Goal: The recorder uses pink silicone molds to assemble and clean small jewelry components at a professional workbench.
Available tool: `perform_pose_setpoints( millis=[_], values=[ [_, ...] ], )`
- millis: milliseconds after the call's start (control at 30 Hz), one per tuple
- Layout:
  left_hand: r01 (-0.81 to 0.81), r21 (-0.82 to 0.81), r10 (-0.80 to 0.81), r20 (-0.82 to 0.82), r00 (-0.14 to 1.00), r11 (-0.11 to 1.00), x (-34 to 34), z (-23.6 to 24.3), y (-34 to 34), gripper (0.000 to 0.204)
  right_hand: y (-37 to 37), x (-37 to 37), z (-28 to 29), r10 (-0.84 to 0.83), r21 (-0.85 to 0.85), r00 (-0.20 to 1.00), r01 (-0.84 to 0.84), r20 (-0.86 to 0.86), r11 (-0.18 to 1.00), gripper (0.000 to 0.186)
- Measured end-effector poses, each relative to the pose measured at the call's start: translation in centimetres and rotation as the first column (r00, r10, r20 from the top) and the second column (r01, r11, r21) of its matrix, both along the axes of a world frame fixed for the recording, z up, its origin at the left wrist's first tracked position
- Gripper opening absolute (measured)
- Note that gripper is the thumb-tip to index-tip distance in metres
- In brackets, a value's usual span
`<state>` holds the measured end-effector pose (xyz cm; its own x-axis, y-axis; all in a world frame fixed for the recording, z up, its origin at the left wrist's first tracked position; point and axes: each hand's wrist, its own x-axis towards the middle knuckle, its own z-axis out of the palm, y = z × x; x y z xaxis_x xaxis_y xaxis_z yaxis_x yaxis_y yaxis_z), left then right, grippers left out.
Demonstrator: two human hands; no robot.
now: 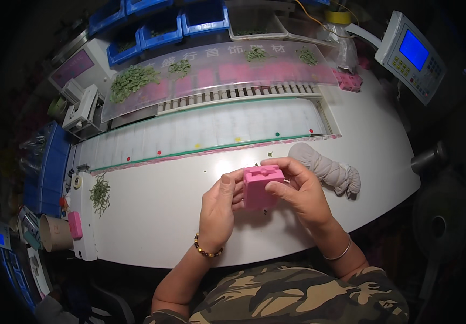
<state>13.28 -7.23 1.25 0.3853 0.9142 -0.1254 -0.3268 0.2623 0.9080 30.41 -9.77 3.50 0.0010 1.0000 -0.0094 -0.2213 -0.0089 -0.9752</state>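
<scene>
A pink rubber mould [259,191], block-shaped with a groove along its top, is held between my two hands above the white table. My left hand [216,208] supports its left side, fingers behind it and thumb raised along the edge. From the right, my right hand [307,198] grips it, thumb on the near face and fingers over the far corner. Tiny dark green scraps lie on the table around the mould. A bundled greyish-white cloth [324,168] rests just beyond my right hand.
Small green pieces [100,195] lie at the table's left. Beyond my hands runs a long pale track [200,135] with a green edge, and rollers behind. A translucent cover [216,67] carries more green piles. Blue bins [160,33] stand behind; a keypad unit with blue screen [413,49] stands right.
</scene>
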Motion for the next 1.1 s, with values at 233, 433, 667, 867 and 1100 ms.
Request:
perform_pose_setpoints(
  millis=[233,433,667,867,1100],
  values=[
    [0.034,0.464,0.057,-0.181,0.982,0.885,0.2,-0.4,-0.7,0.035,-0.2,0.9,-1.1,-0.072,0.208,0.975,0.027,0.212,0.978,0.027],
    [0.154,0.253,-0.174,0.058,0.983,0.955,-0.3,0.0,-0.3,0.029,0.2,2.5,-0.7,-0.009,0.275,0.964,-0.068,0.267,0.959,0.030],
    [0.596,0.088,-0.597,0.248,0.763,0.798,-3.0,1.2,1.7,0.048,0.4,2.4,0.7,0.318,0.208,0.944,-0.296,-0.084,0.932,0.036],
    [0.260,0.051,-0.260,-0.018,0.966,0.964,-3.8,1.5,4.2,0.048,1.4,1.1,0.2,0.024,0.142,0.986,-0.048,0.166,0.989,0.056],
    [-0.013,0.795,0.788,-0.599,0.141,0.607,-11.2,-3.3,13.5,0.044,0.3,1.6,-2.0,-0.001,0.011,0.983,-0.002,0.186,1.000,0.049]
  ],
)
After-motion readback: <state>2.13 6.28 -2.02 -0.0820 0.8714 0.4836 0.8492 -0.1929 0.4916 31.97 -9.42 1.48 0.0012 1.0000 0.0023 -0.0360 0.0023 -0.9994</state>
